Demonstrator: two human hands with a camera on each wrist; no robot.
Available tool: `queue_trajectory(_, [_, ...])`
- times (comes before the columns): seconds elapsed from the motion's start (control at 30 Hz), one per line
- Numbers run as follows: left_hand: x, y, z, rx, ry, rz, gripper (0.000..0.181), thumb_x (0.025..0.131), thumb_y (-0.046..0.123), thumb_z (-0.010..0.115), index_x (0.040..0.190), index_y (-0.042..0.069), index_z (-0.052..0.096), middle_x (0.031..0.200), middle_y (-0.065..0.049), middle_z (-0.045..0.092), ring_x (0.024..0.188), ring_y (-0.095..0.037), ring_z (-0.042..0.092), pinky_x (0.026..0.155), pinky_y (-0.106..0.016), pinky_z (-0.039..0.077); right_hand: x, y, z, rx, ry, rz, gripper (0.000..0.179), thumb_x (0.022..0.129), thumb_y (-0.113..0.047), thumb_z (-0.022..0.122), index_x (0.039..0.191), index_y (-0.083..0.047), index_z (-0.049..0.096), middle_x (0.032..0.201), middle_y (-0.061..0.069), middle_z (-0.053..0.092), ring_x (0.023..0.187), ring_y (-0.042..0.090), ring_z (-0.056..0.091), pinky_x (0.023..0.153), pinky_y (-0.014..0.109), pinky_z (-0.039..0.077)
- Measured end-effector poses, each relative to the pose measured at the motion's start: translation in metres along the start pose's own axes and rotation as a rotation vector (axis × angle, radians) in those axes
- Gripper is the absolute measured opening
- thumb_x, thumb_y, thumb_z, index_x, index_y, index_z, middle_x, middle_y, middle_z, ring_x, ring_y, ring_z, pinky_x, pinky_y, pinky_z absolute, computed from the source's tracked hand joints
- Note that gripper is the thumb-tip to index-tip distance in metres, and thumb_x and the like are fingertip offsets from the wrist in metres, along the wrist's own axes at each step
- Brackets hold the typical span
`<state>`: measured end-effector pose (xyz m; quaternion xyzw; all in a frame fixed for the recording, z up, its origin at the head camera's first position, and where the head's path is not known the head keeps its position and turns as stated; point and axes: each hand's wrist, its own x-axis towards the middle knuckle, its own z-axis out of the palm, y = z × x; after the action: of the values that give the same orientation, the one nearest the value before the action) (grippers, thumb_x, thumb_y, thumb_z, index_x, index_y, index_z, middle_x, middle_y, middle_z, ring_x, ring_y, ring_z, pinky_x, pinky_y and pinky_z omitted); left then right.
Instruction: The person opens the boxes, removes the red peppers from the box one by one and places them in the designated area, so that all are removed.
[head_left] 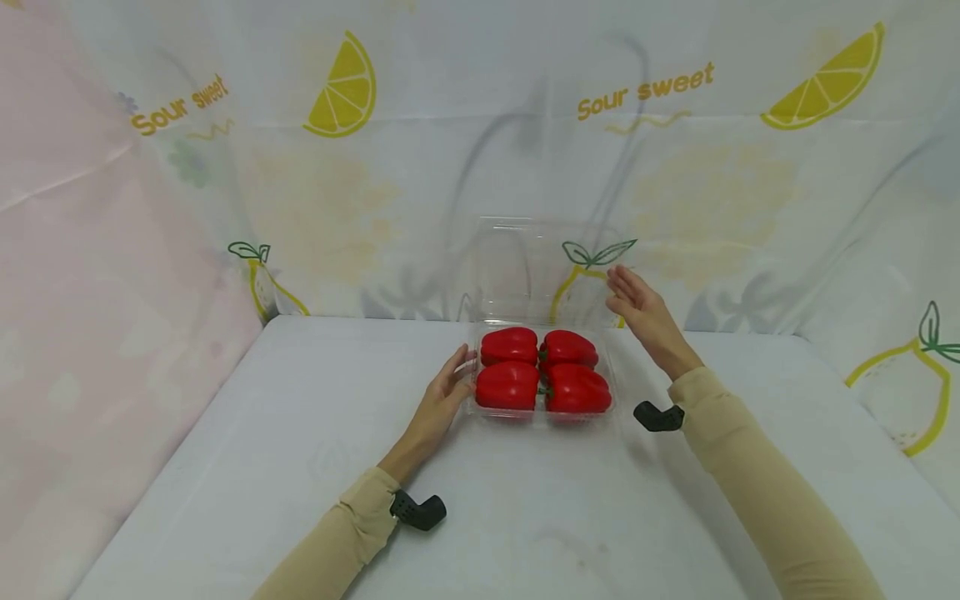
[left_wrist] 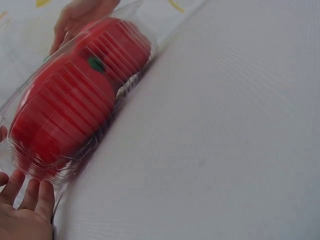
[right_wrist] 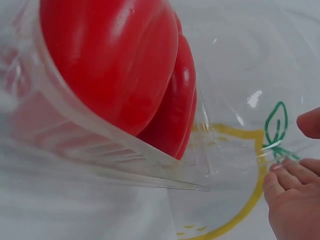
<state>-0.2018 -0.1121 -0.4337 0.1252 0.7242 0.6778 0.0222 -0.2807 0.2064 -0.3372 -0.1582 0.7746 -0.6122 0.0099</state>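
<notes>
Several red bell peppers [head_left: 507, 385] lie in two rows inside a clear plastic clamshell box [head_left: 542, 416]. Its transparent lid [head_left: 513, 271] stands raised at the back. My left hand [head_left: 433, 410] is at the box's left side, and in the left wrist view its spread fingertips [left_wrist: 46, 192] meet the ribbed wall. My right hand [head_left: 651, 325] is lifted beside the lid's right edge. In the right wrist view, its fingers [right_wrist: 287, 177] are extended against the lid, thumb held apart, with nothing gripped.
The box stands near the back of a white-covered table [head_left: 337, 400]. Right behind it hangs a lemon-print curtain [head_left: 450, 167], with a pink cloth [head_left: 112, 292] along the left side. Each wrist wears a black device [head_left: 418, 510].
</notes>
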Motion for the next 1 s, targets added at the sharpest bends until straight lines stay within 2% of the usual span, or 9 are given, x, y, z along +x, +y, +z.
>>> queue_trajectory(0.23, [0.0012, 0.0011, -0.0003, 0.006, 0.007, -0.003, 0.059, 0.097, 0.009, 0.044, 0.151, 0.012, 0.021, 0.151, -0.006, 0.033, 0.139, -0.027, 0.034, 0.108, -0.045, 0.035, -0.0015, 0.0035, 0.0028, -0.037, -0.012, 0.044, 0.068, 0.099, -0.013, 0.045, 0.151, -0.004, 0.003, 0.158, 0.012, 0.014, 0.146, 0.027, 0.017, 0.114, 0.044, 0.021])
queue_trajectory(0.47, [0.0007, 0.0011, -0.001, -0.012, 0.005, -0.009, 0.059, 0.096, 0.008, 0.044, 0.15, 0.013, 0.021, 0.151, -0.01, 0.031, 0.14, -0.03, 0.032, 0.111, -0.049, 0.03, -0.0002, 0.0067, 0.0058, -0.026, -0.03, 0.07, 0.071, 0.099, -0.013, 0.045, 0.152, -0.009, -0.001, 0.159, 0.011, 0.01, 0.146, 0.027, 0.014, 0.115, 0.047, 0.019])
queue_trajectory(0.6, [-0.0008, 0.0026, -0.0005, 0.002, 0.013, -0.025, 0.06, 0.097, 0.011, 0.046, 0.15, 0.014, 0.021, 0.149, -0.009, 0.033, 0.139, -0.028, 0.033, 0.11, -0.048, 0.031, 0.0, 0.0076, 0.007, -0.023, -0.034, 0.07, 0.072, 0.099, -0.012, 0.045, 0.151, -0.008, -0.003, 0.159, 0.011, 0.008, 0.147, 0.027, 0.012, 0.115, 0.048, 0.017])
queue_trajectory(0.87, [-0.0026, 0.004, -0.0005, 0.031, 0.046, -0.021, 0.056, 0.099, 0.021, 0.047, 0.15, 0.015, 0.023, 0.146, -0.01, 0.038, 0.138, -0.028, 0.035, 0.111, -0.049, 0.03, -0.0038, 0.0065, 0.0091, -0.05, -0.02, 0.082, 0.072, 0.099, -0.015, 0.046, 0.152, -0.007, -0.002, 0.159, 0.012, 0.01, 0.147, 0.027, 0.012, 0.116, 0.047, 0.017])
queue_trajectory(1.0, [-0.0022, 0.0044, -0.0007, 0.049, 0.094, -0.011, 0.054, 0.099, 0.019, 0.047, 0.148, 0.014, 0.028, 0.139, -0.012, 0.042, 0.133, -0.027, 0.04, 0.11, -0.045, 0.034, -0.009, 0.0054, 0.0083, -0.079, 0.012, 0.058, 0.069, 0.098, -0.012, 0.046, 0.152, -0.006, 0.002, 0.158, 0.016, 0.013, 0.146, 0.031, 0.015, 0.114, 0.051, 0.02])
